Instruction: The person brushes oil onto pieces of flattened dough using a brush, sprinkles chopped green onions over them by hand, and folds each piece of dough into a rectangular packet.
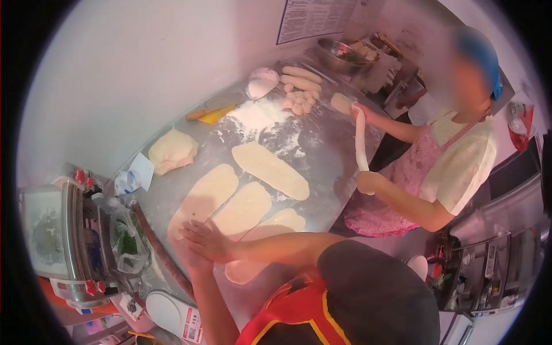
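My right hand (208, 241) lies flat with its fingers spread, at the near end of a long flattened dough strip (210, 190). My left hand (192, 259) is beside and partly beneath it at the same end, its fingers mostly hidden. Next to them lie a second dough strip (244, 210) and a third strip (284, 220), which my right forearm partly covers. Farther off is another flat dough strip (271, 171). A large dough lump (172, 151) rests near the wall.
A co-worker (425, 167) at right holds a dough rope (360, 141). Dough balls (299, 102), a flour pile (259, 115) and a yellow-bladed scraper (215, 115) lie farther back. Left of me are a long brown stick (161, 250), a plastic bag (127, 238) and a scale (172, 313).
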Demonstrator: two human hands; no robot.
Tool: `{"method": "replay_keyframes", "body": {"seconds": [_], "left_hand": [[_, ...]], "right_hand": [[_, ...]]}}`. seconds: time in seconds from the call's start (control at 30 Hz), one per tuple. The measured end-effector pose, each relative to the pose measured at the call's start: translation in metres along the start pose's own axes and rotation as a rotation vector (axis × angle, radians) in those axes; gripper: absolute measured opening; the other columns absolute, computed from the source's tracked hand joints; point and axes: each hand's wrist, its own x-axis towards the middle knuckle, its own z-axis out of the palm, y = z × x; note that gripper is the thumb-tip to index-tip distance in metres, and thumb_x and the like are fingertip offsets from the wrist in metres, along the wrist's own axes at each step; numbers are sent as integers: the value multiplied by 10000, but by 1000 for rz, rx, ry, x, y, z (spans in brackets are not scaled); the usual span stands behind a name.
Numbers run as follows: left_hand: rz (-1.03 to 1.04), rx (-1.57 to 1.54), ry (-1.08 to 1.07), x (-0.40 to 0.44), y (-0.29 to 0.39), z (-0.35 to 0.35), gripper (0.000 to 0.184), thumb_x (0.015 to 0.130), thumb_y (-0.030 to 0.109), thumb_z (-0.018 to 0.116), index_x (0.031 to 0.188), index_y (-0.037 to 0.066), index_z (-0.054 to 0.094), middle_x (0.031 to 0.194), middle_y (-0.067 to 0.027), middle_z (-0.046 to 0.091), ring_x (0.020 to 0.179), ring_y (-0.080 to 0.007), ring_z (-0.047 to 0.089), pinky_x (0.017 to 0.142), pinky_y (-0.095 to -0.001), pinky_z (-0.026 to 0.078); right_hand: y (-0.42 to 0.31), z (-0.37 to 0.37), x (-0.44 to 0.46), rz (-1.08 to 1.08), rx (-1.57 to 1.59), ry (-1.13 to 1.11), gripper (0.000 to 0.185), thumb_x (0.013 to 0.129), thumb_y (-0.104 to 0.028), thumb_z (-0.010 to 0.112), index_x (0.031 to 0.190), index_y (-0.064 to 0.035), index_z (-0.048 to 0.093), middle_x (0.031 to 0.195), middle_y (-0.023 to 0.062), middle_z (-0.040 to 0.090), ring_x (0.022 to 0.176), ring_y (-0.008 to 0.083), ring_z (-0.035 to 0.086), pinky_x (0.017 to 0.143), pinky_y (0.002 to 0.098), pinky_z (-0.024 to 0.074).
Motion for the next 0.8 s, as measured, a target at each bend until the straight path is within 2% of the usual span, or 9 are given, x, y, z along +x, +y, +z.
{"method": "replay_keyframes", "body": {"seconds": [0.1, 0.13, 0.2, 0.23, 0.27, 0.3, 0.4, 0.7, 0.8], "left_hand": [[-213, -1493, 255, -29, 20, -62, 525, 1020, 337, 261, 1436, 18, 275, 1492, -145, 293, 1372, -315, 277, 1147, -379, 204], [-137, -2206, 276, -43, 29, -106, 516, 1019, 329, 281, 1416, -1, 302, 1473, -162, 323, 1354, -317, 308, 1142, -378, 223], [-505, -2840, -23, -28, 26, -243, 482, 1001, 273, 394, 1376, -28, 355, 1415, -211, 392, 1307, -339, 380, 1113, -399, 276], [-474, -3312, -301, -38, 18, -229, 482, 972, 238, 450, 1361, -35, 371, 1384, -224, 416, 1284, -356, 401, 1099, -413, 294], [-814, -3955, -759, -47, 10, -212, 487, 943, 204, 507, 1346, -42, 386, 1354, -237, 440, 1262, -374, 421, 1084, -427, 311], [-1458, -4077, -1384, -54, 1, -196, 498, 914, 169, 564, 1331, -49, 401, 1323, -249, 464, 1239, -391, 442, 1070, -440, 328], [-1535, -3749, -771, -74, 2, -172, 539, 860, 121, 618, 1318, -58, 399, 1310, -267, 457, 1244, -417, 422, 1066, -460, 329], [-1234, -3906, -840, -72, -3, -176, 571, 867, 206, 601, 1341, -29, 388, 1348, -233, 428, 1289, -399, 374, 1077, -464, 320], [-1220, -3937, -817, -72, 1, -170, 587, 860, 211, 610, 1350, -24, 384, 1347, -228, 431, 1292, -396, 373, 1080, -460, 319]], "right_hand": [[24, -3, 19, 162, -213, -12, 416, 891, -170, 489, 1300, -94, 504, 1443, 164, 379, 1368, 346, 278, 1078, 524, 231], [121, 85, 53, -51, -83, 420, 452, 869, -150, 481, 1305, -29, 481, 1381, 204, 447, 1329, 340, 353, 1062, 481, 320], [48, 3, 58, 85, 328, 62, 451, 868, -123, 523, 1298, 5, 477, 1372, 179, 456, 1287, 343, 403, 1074, 421, 313], [53, 12, 68, -165, 157, 100, 420, 903, -127, 498, 1300, 8, 485, 1335, 189, 493, 1258, 329, 448, 1070, 399, 338], [30, 12, 83, -170, 168, 149, 359, 933, -135, 480, 1269, -15, 517, 1220, 179, 589, 1139, 305, 561, 986, 371, 427], [0, 9, 96, -185, 192, 97, 289, 938, -140, 499, 1194, -28, 574, 1087, 171, 653, 998, 289, 639, 879, 356, 491], [-51, 38, 128, -316, 333, -121, 241, 920, -135, 538, 1122, -26, 609, 1053, 177, 660, 954, 313, 651, 828, 372, 505], [-68, 161, 252, -490, -383, -418, 278, 831, -163, 571, 1029, 19, 641, 1012, 231, 635, 1000, 381, 603, 857, 472, 475], [-53, 188, 261, -674, -637, 192, 268, 826, -173, 579, 995, 23, 650, 1035, 221, 618, 1108, 359, 544, 900, 499, 444]]}}
